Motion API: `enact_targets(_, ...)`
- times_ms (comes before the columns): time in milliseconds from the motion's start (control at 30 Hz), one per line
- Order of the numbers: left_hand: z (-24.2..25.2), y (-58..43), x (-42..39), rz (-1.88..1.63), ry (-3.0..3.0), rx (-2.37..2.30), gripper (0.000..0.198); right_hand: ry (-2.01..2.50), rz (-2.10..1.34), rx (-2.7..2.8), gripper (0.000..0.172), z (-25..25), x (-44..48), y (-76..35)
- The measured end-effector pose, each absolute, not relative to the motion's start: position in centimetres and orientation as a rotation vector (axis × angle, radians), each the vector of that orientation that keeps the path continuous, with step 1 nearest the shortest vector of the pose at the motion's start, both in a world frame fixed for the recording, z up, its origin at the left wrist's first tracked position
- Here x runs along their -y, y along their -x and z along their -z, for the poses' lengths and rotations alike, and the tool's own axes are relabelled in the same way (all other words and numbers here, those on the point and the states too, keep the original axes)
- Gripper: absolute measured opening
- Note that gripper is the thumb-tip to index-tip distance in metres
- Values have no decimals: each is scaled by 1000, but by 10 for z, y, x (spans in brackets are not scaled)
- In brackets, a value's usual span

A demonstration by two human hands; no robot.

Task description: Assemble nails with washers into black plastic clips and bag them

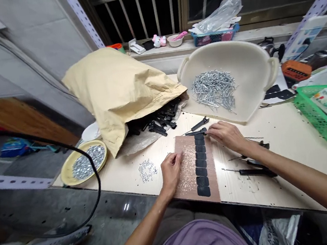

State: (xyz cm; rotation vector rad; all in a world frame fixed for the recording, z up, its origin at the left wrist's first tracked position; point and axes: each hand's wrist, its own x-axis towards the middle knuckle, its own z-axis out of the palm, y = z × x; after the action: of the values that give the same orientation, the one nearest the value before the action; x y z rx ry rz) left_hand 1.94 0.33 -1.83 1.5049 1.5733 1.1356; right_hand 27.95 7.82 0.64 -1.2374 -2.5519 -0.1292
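Observation:
A brown board [189, 192] lies before me with a column of black rounded pads [201, 171] and many small pale specks on it. My left hand [171, 174] rests over the board's left edge, thumb and fingers pinched together; whatever they hold is too small to make out. At the top of the pads, my right hand [225, 134] pinches the right end of a slim black plastic piece [194, 132]. Just behind it lies a similar black piece [199, 123]. Small shiny bits [147, 170] are scattered left of the board.
A yellow sack [121, 88] spills black plastic parts [163, 120]. Behind my right hand stands a white basin [250, 64] of metal pins [215, 88]. A yellow bowl [105, 158] holds shiny bits at left. Black-handled tools [257, 171] and a green basket [313, 116] are at right.

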Motion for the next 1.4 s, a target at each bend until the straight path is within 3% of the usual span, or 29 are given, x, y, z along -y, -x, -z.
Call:
enact_targets(167, 1, 39, 0, -1282, -1682, -1782, 23, 1075, 105, 2802, 27, 12, -145, -234)
enact_targets(433, 10, 89, 17, -736, -2220, -1890, 22, 1048, 150, 2885, 26, 23, -162, -220)
enact_targets(800, 9, 94, 33, -413, -2463, -1809, 17, 1039, 49, 2212, 18, -24, -91, -224)
enact_targets(1033, 18, 89, 31, -399, -2596, -1792, 20, 1019, -244, 2213, 27, -17, -23, -213)
enact_targets(1200, 12, 88, 26, -627, -2384, -1784, 18, 1090, -391, 2196, 33, -8, 2, -198)
enact_targets(1400, 0, 62, 23, -1115, -1275, -1564, 24, 1121, -575, 2164, 34, -16, 23, -153)
